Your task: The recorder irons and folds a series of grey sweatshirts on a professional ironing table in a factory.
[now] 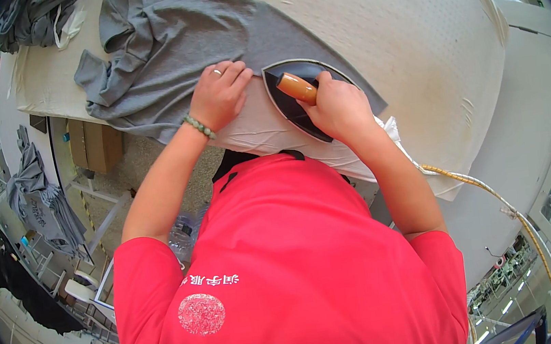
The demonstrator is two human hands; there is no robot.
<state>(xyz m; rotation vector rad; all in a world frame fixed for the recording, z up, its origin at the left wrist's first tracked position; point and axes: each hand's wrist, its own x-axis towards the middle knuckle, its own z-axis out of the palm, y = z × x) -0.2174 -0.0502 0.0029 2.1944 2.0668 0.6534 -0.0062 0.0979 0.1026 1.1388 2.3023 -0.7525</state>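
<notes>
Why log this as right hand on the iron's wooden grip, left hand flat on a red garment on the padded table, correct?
Not quite: the garment under the left hand is grey, not red, as the head view shows. The right hand does hold the iron by its wooden grip on the padded table.

Matt grey cloth garment point(165, 55), glossy wooden handle point(296, 88) on smooth dark iron point(288, 105).

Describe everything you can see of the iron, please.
The iron is dark, with a pointed sole edged by a pale metal rim and a rounded wooden handle. It lies flat on the grey garment spread over the white padded table, its tip pointing away from the person. The right hand grips the handle. The left hand presses the cloth beside it, not touching it.
</notes>
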